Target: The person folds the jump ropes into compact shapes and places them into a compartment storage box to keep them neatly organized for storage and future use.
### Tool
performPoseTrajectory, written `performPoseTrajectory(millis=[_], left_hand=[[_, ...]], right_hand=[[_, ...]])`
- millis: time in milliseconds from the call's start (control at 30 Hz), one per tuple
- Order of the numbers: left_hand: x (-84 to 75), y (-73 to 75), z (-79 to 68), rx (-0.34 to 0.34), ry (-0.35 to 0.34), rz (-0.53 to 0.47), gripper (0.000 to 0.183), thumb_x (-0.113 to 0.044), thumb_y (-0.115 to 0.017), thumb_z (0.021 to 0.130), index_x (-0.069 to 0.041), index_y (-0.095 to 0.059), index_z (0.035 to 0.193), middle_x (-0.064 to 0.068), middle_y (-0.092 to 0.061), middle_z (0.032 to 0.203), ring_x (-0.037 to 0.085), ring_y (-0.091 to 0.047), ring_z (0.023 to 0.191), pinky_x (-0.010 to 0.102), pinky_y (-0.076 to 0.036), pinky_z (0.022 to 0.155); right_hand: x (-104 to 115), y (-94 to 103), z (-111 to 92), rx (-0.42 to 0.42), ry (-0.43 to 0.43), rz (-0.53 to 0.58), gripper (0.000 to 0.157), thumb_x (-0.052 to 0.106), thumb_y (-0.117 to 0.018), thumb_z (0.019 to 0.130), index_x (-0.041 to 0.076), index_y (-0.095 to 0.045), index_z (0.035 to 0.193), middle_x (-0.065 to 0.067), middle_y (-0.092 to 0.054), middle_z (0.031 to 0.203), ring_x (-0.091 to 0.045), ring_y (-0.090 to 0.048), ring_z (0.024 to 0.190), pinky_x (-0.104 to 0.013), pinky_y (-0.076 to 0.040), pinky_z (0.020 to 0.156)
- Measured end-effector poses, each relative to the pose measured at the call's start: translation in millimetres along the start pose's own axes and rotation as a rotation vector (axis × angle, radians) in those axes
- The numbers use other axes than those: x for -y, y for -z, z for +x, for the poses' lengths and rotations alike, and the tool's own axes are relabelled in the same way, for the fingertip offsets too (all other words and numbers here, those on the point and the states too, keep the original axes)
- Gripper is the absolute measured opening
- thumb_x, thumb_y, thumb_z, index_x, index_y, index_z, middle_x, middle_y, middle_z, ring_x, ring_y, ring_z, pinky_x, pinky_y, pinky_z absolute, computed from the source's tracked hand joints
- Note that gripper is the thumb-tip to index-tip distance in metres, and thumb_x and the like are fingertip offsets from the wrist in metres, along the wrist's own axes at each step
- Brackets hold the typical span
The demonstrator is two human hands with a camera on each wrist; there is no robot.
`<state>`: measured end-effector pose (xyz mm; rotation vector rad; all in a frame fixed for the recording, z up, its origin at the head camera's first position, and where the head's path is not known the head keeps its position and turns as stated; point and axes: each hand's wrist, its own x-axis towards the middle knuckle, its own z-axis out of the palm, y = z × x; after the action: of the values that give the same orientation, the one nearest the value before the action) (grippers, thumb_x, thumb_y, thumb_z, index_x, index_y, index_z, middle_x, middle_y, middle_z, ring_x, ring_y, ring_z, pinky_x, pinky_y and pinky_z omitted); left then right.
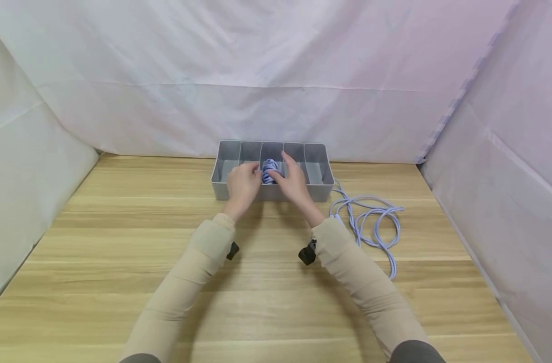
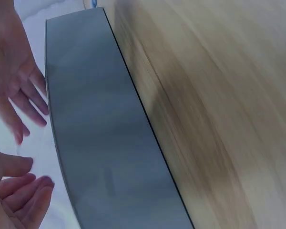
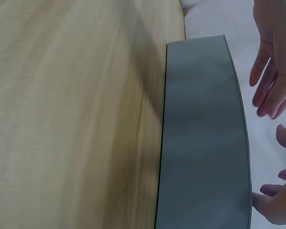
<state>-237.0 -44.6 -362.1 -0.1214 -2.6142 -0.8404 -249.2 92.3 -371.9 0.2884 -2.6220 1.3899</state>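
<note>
A coiled bundle of light blue-violet cord (image 1: 269, 169) lies in the middle compartment of a grey divided box (image 1: 321, 193), seen in the head view. Just left of the bundle, over the box's front rim, is my left hand (image 1: 244, 184), its fingers loosely curled with nothing between them. My right hand (image 1: 295, 184) is spread at the other side, the thumb overlapping the bundle's right edge. Both wrist views show the box's front wall (image 2: 95, 105) and the two hands facing each other above the rim, with no cord in their grasp. The bundle is hidden there.
A loose length of similar cord (image 1: 398, 227) lies in loops on the wooden table (image 1: 121, 242), right of the box and partly behind my right sleeve. White cloth (image 1: 257, 111) hangs close behind the box, with more cloth at both sides.
</note>
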Motion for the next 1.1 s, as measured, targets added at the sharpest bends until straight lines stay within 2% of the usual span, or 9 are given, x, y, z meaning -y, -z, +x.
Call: performPoseTrajectory(millis=[133,233,333,500,633,733,833,967,1100], left_hand=[[2.7,6.1,-7.9,-0.029,-0.074,0.030,0.032,-0.015,-0.062,0.084,-0.004,-0.061,0.115,0.017,-0.059,0.116,0.034,-0.057,0.104,0.043,-0.047,0.084],[6.1,9.5,-14.2,0.028,-0.093,0.048,0.040,-0.019,-0.058,0.088,-0.001,-0.053,0.123,0.023,-0.046,0.130,0.036,-0.043,0.120,0.044,-0.037,0.098],[9.7,10.7,-20.2,0.085,-0.111,0.082,0.047,-0.022,-0.054,0.091,0.002,-0.045,0.130,0.028,-0.034,0.137,0.039,-0.031,0.128,0.045,-0.028,0.105],[10.1,14.7,-33.8,0.157,-0.131,0.149,0.058,-0.030,-0.050,0.093,0.005,-0.034,0.136,0.033,-0.022,0.140,0.041,-0.019,0.132,0.049,-0.021,0.107],[6.1,18.5,-47.0,0.221,-0.147,0.186,0.061,-0.036,-0.045,0.094,0.003,-0.029,0.139,0.031,-0.016,0.143,0.040,-0.014,0.134,0.053,-0.020,0.106],[2.5,18.8,-55.3,0.244,-0.172,0.188,0.062,-0.037,-0.044,0.094,0.001,-0.028,0.139,0.029,-0.014,0.144,0.040,-0.015,0.134,0.056,-0.021,0.104],[-1.4,15.8,-61.9,0.262,-0.186,0.171,0.062,-0.037,-0.046,0.093,0.001,-0.029,0.139,0.028,-0.014,0.145,0.040,-0.015,0.134,0.057,-0.021,0.103],[-8.8,7.7,-72.5,0.323,-0.188,0.121,0.062,-0.035,-0.049,0.093,0.000,-0.029,0.139,0.028,-0.012,0.145,0.040,-0.014,0.134,0.057,-0.020,0.104],[-15.4,-0.7,-83.8,0.373,-0.192,0.125,0.061,-0.035,-0.048,0.093,0.000,-0.030,0.139,0.029,-0.015,0.144,0.041,-0.017,0.133,0.058,-0.022,0.102]], right_hand=[[-3,2.1,-7,-0.033,0.015,0.041,0.060,0.022,-0.059,0.088,0.003,-0.034,0.138,-0.014,-0.038,0.140,-0.026,-0.034,0.129,-0.036,-0.026,0.107],[-4,4.7,-14,-0.033,0.050,0.042,0.059,0.022,-0.058,0.088,0.003,-0.033,0.138,-0.014,-0.037,0.140,-0.026,-0.033,0.129,-0.037,-0.026,0.107],[-5,6.9,-21,-0.020,0.115,0.017,0.060,0.021,-0.057,0.089,0.000,-0.030,0.139,-0.018,-0.033,0.142,-0.029,-0.029,0.131,-0.039,-0.023,0.108],[-1,11.9,-39,0.022,0.189,-0.088,0.064,0.029,-0.048,0.093,0.001,-0.020,0.143,-0.020,-0.020,0.147,-0.034,-0.015,0.135,-0.044,-0.012,0.110],[4,20.2,-57,0.066,0.209,-0.206,0.072,0.050,-0.033,0.094,0.003,-0.010,0.145,-0.019,-0.007,0.149,-0.033,-0.001,0.137,-0.048,-0.004,0.110],[5,28.9,-70,0.070,0.213,-0.269,0.078,0.059,-0.025,0.092,0.004,-0.008,0.145,-0.019,-0.004,0.149,-0.031,0.003,0.137,-0.049,-0.003,0.109],[1,39.4,-81,0.076,0.207,-0.299,0.074,0.053,-0.029,0.094,0.004,-0.007,0.145,-0.020,-0.004,0.149,-0.031,0.003,0.137,-0.049,-0.002,0.110],[-12,56.0,-98,0.101,0.170,-0.318,0.069,0.040,-0.036,0.096,0.002,-0.005,0.144,-0.020,-0.003,0.149,-0.035,0.001,0.137,-0.049,-0.002,0.110],[-27,69.9,-117,0.108,0.123,-0.306,0.068,0.037,-0.037,0.097,0.000,-0.005,0.144,-0.022,-0.005,0.149,-0.037,0.000,0.136,-0.052,-0.002,0.109]])
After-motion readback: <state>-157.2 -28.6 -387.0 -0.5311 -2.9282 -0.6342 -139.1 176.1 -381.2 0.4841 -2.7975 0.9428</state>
